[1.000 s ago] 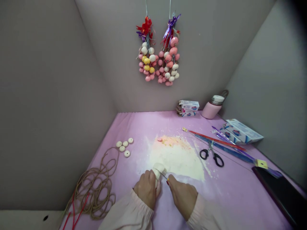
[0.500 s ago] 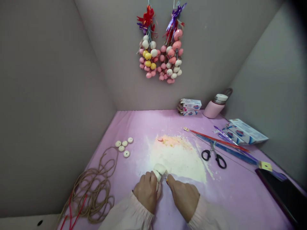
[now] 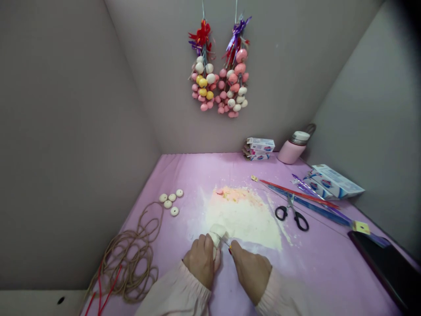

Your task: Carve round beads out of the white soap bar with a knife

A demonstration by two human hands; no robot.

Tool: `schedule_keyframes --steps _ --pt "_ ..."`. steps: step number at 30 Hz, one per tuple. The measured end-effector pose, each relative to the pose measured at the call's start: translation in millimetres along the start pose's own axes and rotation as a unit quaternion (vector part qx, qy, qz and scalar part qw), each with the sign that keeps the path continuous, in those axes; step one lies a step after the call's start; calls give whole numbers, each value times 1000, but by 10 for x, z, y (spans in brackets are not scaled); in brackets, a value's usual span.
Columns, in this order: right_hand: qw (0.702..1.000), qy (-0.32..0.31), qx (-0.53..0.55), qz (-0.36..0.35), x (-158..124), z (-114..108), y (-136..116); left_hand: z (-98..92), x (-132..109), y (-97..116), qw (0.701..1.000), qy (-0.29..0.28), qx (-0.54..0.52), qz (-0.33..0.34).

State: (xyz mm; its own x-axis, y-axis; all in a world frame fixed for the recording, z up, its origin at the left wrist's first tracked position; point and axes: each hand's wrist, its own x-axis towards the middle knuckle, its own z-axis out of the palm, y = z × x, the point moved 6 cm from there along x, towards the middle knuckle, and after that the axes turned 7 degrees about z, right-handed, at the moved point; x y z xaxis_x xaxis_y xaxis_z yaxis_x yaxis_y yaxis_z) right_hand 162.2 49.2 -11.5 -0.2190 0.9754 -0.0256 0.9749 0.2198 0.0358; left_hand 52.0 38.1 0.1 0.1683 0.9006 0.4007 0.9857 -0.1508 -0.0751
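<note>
My left hand [image 3: 201, 261] is closed around a white soap-like piece [image 3: 214, 239] at the near edge of a spread of white shavings [image 3: 246, 221]. Another rounded white piece [image 3: 218, 228] sits against it, just beyond my fingers. Closed on a thin metal tool [image 3: 226, 242], my right hand [image 3: 250, 267] is a little to the right. The tool's tip points left at the white piece; whether it touches cannot be made out. Its handle is mostly hidden in my fingers, with a bit of yellow and red showing.
Several white drilled beads [image 3: 168, 204] lie left, above tangled brown cord [image 3: 131, 259] with red strands. Scissors [image 3: 292, 215], ribbons [image 3: 312, 206], a dark tray-like object [image 3: 388, 267], boxes [image 3: 338, 180] and a pink jar [image 3: 291, 151] are right. Bead bunches [image 3: 219, 83] hang on the wall.
My right hand has drawn slightly back from the white piece, and more of the tool's metal shaft shows. My left hand keeps its hold. The camera view has shifted slightly.
</note>
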Motion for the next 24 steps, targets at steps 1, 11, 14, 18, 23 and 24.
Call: schedule_keyframes --steps 1,11,14,18,23,24 --pt "1000 -3 0 0 1 10 -5 4 -3 -2 1000 3 -1 0" --pt "999 -34 3 -3 92 29 -37 66 -6 -67 998 5 -57 -3" --pt "999 -32 16 -15 110 17 -40 86 0 -86 997 -4 -71 -2" --pt "999 -29 20 -18 98 40 -17 87 0 -90 997 12 -75 -14" --pt "1000 -20 12 -10 38 71 28 104 15 -93 995 -26 -93 -25" --pt "1000 -19 9 -11 25 75 36 107 18 -106 993 -40 -103 -34"
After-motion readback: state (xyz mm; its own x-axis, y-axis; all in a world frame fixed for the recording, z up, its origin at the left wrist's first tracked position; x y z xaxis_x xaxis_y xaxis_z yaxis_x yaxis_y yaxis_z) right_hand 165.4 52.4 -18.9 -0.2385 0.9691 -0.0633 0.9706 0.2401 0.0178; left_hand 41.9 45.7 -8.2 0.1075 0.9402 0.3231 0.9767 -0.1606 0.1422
